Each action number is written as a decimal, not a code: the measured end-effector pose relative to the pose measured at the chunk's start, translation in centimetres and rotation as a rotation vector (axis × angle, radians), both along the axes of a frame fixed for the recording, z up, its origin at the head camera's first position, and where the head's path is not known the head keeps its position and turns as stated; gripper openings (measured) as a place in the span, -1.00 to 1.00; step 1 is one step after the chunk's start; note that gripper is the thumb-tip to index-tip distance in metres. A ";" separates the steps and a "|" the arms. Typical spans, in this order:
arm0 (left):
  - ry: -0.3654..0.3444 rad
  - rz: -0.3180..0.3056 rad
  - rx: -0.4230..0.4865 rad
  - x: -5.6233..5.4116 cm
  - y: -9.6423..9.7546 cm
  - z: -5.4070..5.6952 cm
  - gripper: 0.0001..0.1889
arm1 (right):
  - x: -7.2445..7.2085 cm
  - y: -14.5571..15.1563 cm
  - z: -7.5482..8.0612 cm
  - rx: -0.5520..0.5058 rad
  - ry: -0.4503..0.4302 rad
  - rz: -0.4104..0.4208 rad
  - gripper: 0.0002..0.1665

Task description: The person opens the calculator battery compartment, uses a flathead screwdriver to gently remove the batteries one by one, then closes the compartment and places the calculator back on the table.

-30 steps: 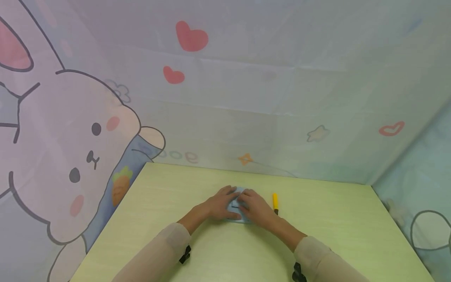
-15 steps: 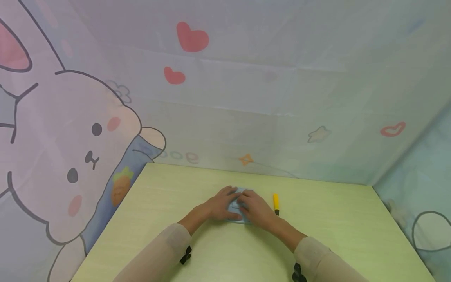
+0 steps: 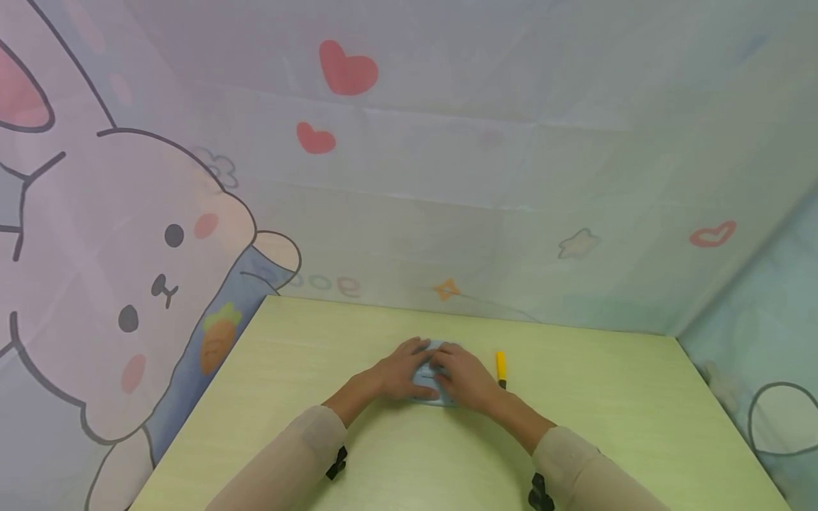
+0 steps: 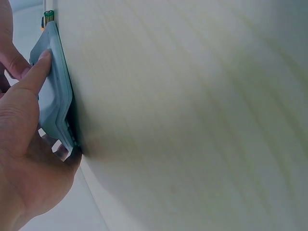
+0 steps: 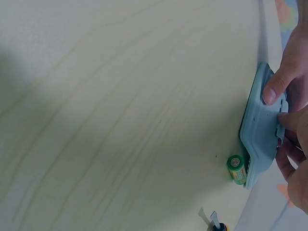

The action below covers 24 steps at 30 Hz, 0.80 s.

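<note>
A light blue, flat plastic device (image 3: 423, 383) lies on the table between both hands. My left hand (image 3: 399, 370) holds it from the left, thumb on its upper surface and fingers toward its far side. From the other side my right hand (image 3: 469, 377) reaches over the middle, fingers curled, pinching a small light blue cover (image 5: 280, 131) beside a narrow dark line. The fingertips partly hide this cover. Against the device's edge in the right wrist view stands a green battery (image 5: 236, 168). The device's underside is hidden.
A screwdriver (image 3: 501, 365) with a yellow handle lies right of the right hand; its metal tip shows in the right wrist view. The pale yellow-green table (image 3: 607, 426) meets a printed cloth backdrop (image 3: 447, 177) at its far edge.
The dark slot beside the right fingertips looks thinner than a second ago. Both hands stay almost in place on the device.
</note>
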<state>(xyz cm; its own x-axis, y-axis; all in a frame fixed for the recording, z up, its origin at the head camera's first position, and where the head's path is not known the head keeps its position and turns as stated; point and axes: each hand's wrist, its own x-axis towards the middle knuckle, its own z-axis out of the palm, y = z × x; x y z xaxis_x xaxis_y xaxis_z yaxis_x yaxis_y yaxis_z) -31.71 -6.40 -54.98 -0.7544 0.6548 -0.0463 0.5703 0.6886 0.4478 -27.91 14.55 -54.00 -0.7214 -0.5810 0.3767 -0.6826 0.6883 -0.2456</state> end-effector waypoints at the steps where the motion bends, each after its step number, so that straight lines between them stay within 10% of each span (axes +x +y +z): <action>1: 0.001 0.000 0.000 0.0 0.0 0.0 -0.09 | 0.0 0.0 0.1 -0.004 -0.004 0.000 -0.83; 24: 0.009 -0.001 -0.003 0.1 0.1 0.1 -0.09 | -0.1 0.1 -0.4 -0.057 -0.005 -0.010 -0.81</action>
<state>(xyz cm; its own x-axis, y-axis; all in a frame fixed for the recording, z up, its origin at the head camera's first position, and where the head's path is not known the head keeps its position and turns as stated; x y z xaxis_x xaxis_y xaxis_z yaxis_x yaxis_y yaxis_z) -31.57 -6.32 -54.86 -0.7539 0.6557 -0.0412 0.5753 0.6891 0.4406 -27.96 14.63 -54.35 -0.7293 -0.5511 0.4055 -0.6742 0.6799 -0.2884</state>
